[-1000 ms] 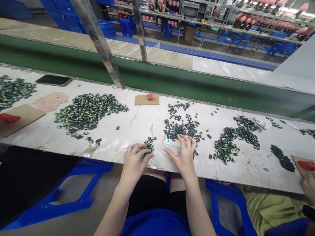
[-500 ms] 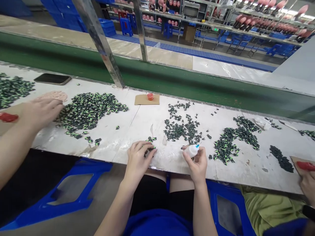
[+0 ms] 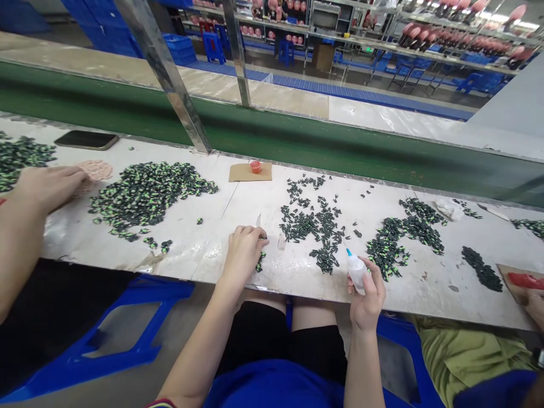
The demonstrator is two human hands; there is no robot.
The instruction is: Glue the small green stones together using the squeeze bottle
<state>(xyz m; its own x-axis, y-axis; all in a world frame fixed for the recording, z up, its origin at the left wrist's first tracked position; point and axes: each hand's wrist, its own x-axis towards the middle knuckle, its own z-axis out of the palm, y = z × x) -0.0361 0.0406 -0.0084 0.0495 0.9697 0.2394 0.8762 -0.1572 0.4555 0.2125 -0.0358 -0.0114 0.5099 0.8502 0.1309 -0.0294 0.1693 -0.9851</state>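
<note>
My right hand point(image 3: 368, 289) is wrapped round a small white squeeze bottle point(image 3: 356, 268) with a blue nozzle tip, tilted up and to the left over the table's front edge. My left hand point(image 3: 244, 254) is closed, its fingertips pinched on a small black-and-green part point(image 3: 264, 238), mostly covered by the fingers. Just beneath that hand lie a few more black-and-green pieces point(image 3: 260, 262). Between my hands and farther back spreads a loose pile of small dark pieces point(image 3: 304, 225). A heap of black-and-green pieces point(image 3: 385, 249) lies beyond the bottle to the right.
A co-worker's hand point(image 3: 51, 187) is at the left by a big black-and-green heap point(image 3: 148, 195). Another person's hand point(image 3: 535, 306) is at the far right beside a red object point(image 3: 525, 280). A red cup point(image 3: 255, 166) stands on cardboard point(image 3: 238, 173). Metal posts point(image 3: 170, 85) rise behind.
My right hand has moved right with the bottle and turned its nozzle up-left. My left hand has shifted up and to the right, away from the pieces it covered. The left co-worker's hand has moved left.
</note>
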